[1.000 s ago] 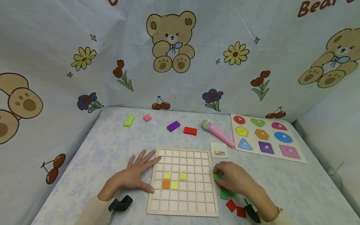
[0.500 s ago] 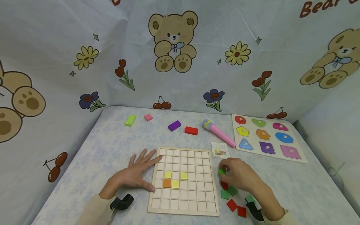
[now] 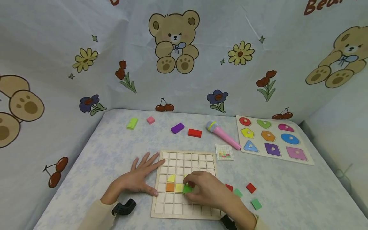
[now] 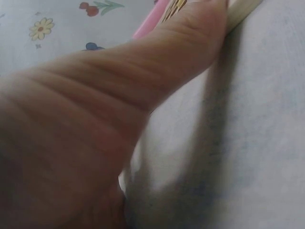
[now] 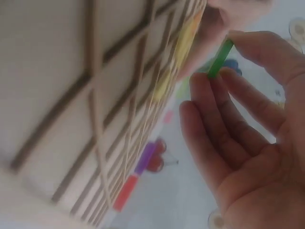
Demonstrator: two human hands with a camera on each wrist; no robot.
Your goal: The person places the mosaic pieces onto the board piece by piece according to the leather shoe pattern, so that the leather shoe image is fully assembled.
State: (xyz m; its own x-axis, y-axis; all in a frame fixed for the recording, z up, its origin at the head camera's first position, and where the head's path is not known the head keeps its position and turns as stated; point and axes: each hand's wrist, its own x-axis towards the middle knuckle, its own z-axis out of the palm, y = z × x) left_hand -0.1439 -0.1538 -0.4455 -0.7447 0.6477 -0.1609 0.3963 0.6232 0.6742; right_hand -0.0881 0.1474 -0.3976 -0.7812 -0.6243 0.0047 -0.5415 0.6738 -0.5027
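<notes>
A wooden grid board [image 3: 198, 163] lies on the table in the head view, holding a yellow piece [image 3: 171, 178], an orange tile [image 3: 170, 187] and a yellow tile [image 3: 179, 187]. My right hand [image 3: 201, 187] hovers over the board's middle and pinches a green tile [image 3: 187, 189] right of the yellow tile; the right wrist view shows the green tile [image 5: 219, 59] edge-on between thumb and fingertips, just off the board [image 5: 71, 95]. My left hand [image 3: 138, 177] lies flat with fingers spread, touching the board's left edge; in the left wrist view the thumb [image 4: 143, 71] rests on the tablecloth.
Loose red and green tiles [image 3: 244, 193] lie right of the board. A small pattern card [image 3: 224, 152], a pink toy microphone [image 3: 222, 134] and a shape puzzle board [image 3: 271, 139] sit to the right. Green, pink, purple and red blocks [image 3: 177, 128] line the back.
My right hand lifted a green tile from the pile at the right and carried it left over the board. The loose tiles it covered now show. The left hand stayed still.
</notes>
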